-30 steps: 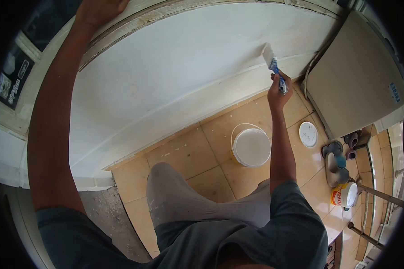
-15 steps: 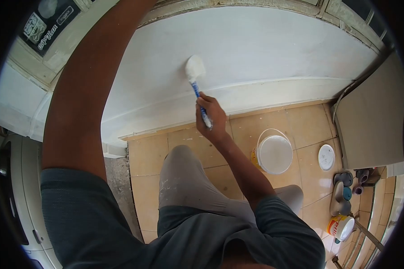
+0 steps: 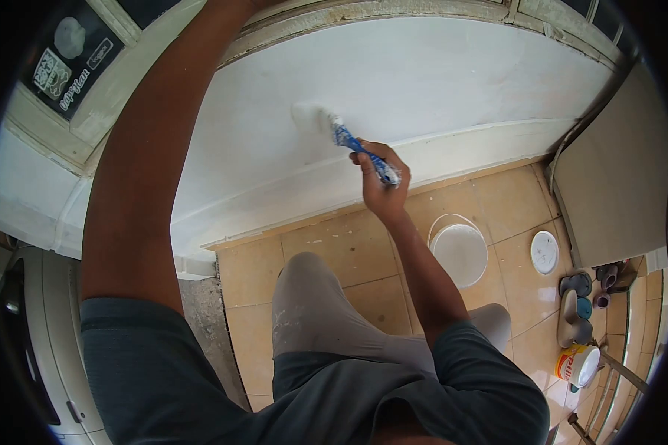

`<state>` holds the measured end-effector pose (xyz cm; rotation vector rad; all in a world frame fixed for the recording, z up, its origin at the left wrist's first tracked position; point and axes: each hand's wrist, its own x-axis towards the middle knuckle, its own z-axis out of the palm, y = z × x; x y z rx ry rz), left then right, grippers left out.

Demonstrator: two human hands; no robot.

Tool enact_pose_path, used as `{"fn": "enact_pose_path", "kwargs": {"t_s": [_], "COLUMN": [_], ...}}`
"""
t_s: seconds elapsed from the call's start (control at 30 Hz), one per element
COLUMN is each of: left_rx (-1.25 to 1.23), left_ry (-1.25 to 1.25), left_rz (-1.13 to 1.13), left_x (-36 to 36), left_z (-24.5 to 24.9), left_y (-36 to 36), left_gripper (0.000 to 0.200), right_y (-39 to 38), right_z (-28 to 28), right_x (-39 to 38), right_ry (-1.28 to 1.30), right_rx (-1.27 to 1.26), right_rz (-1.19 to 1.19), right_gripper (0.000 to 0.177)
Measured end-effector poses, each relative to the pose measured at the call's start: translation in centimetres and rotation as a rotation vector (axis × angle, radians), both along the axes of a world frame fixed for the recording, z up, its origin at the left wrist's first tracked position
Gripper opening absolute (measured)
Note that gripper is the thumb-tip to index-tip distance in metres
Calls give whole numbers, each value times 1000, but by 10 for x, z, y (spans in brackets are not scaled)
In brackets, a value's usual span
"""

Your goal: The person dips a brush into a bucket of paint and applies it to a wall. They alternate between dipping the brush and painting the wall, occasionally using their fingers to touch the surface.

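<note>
My right hand [image 3: 383, 178] is closed round the blue, paint-smeared handle of a paintbrush [image 3: 345, 137]. The brush's white bristles rest against the low white wall [image 3: 438, 81], at the right end of a wet-looking patch of paint [image 3: 308, 117]. Up along the left side stretches my left arm [image 3: 145, 141], reaching the window frame at the top edge; the hand itself is cut off by the picture's edge. Below and right of my right hand, a bucket [image 3: 459, 256] of white paint stands on the tiles with its wire handle up.
A white lid [image 3: 544, 252] lies right of the bucket. Shoes [image 3: 575, 311] and a smaller yellow-and-white tub [image 3: 577, 366] sit farther right, beside a big grey panel [image 3: 620, 178]. A car [image 3: 52, 334] stands at the left. An old window frame [image 3: 371, 22] tops the wall.
My right hand has moved right and slightly up, swinging the brush to a slant. The paint patch on the wall now looks spread out. The view has shifted a little.
</note>
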<state>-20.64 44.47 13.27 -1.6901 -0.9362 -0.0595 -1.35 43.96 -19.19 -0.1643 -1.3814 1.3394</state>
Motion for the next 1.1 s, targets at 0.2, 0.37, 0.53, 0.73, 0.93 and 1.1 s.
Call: {"fn": "enact_pose_path", "kwargs": {"t_s": [0.2,0.37,0.53,0.73,0.93,1.1], "left_rx": [5,4,2,-24,8,-23], "left_ry": [-7,-13,-14,-57,-29,-66], "left_rz": [14,19,38,11,29,34], "left_x": [0,6,7,13,-5,5], "left_z": [0,-1,1,2,-2,0], "left_y": [1,0,0,-5,5,2], "left_gripper": [22,21,21,20,37,37], "right_y": [99,140,53,-77,-49,67], "right_z": [-5,9,21,28,59,34], "right_x": [91,100,28,-29,-19,40], "right_ry": [-83,-53,-7,-77,63,-32], "right_rx": [192,147,418,619,472,194], "right_rz": [-551,-861,-734,-162,144,63], "right_gripper": [16,13,17,35,23,14]}}
